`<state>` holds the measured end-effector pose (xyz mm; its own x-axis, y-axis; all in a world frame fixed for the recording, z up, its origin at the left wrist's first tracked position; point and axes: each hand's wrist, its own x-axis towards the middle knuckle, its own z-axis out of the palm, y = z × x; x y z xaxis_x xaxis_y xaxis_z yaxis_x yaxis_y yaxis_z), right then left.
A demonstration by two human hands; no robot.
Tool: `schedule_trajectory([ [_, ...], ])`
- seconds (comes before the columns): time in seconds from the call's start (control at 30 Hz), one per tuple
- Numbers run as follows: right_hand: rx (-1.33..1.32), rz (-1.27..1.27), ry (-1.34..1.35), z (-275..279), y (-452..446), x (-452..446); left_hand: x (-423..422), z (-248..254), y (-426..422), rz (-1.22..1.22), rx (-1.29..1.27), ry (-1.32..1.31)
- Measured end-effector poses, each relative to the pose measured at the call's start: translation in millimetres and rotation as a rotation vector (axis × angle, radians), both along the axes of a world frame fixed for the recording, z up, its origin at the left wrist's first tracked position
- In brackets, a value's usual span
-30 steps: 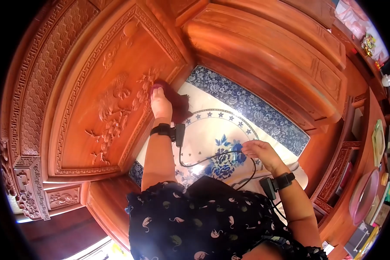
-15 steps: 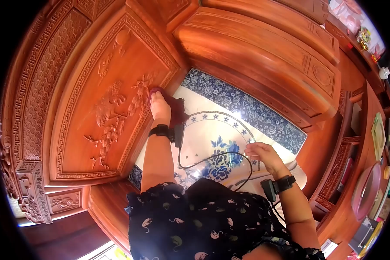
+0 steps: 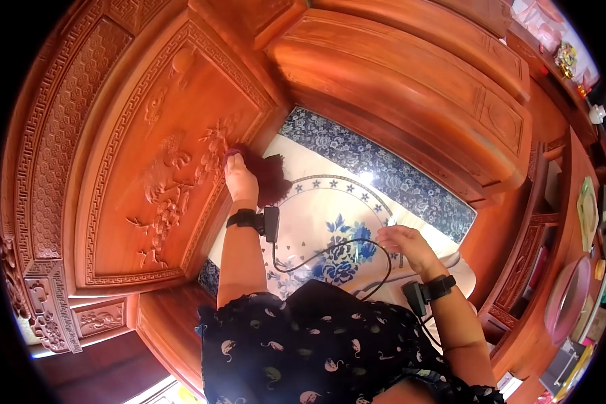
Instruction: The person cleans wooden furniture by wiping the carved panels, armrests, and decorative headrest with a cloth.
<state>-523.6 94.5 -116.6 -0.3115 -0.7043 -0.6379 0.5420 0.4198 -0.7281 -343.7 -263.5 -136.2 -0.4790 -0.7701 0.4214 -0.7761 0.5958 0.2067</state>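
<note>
My left hand (image 3: 241,180) is closed on a dark red cloth (image 3: 266,176) and presses it to the lower frame of a carved wooden panel (image 3: 138,182). The cloth's loose end hangs over the pale patterned floor (image 3: 310,209). Raised branches and birds stand out on the panel beside my fingers. To the right, my right hand (image 3: 407,244) hovers with its fingers loosely stretched and apart, nothing visible in them. Both wrists carry black straps with small boxes, and a black cable (image 3: 303,264) runs between my arms.
A large reddish wooden cabinet (image 3: 397,87) meets the panel at a corner. Blue floral tiles (image 3: 370,168) border the floor along its base. On the right stands a wooden shelf unit (image 3: 528,262) with a pink oval tray (image 3: 569,299) and a white cup (image 3: 596,114).
My left hand has slid a little down and to the left along the panel's frame, taking the cloth with it. My right hand has shifted only slightly.
</note>
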Motion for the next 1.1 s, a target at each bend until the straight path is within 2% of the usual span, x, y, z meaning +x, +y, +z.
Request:
schedule_trajectory([
  [0.07, 0.025, 0.064, -0.003, 6, -8, 2, -9, 1, -3, -0.044, -0.028, 0.016],
  [0.13, 0.029, 0.064, -0.003, 7, -11, 3, -15, 9, -3, 0.018, -0.011, 0.002],
  [0.37, -0.007, -0.001, -0.026, 4, -9, -2, -13, 5, -2, -0.003, -0.083, -0.019],
  [0.6, -0.015, 0.041, -0.016, 7, -11, 1, -6, 5, 0, 0.038, -0.018, -0.023],
  [0.67, -0.024, 0.018, -0.005, 11, -8, -1, -10, 7, -1, 0.015, -0.076, -0.023],
  [0.8, -0.012, 0.007, -0.013, 7, -3, 1, -21, 4, -7, 0.071, 0.021, -0.011],
  [0.93, -0.041, 0.045, -0.009, 15, -5, 0, -2, 4, -1, 0.03, -0.042, -0.012],
  [1.1, -0.016, 0.006, -0.002, 12, -4, 2, -13, 1, -9, 0.006, 0.006, 0.043],
])
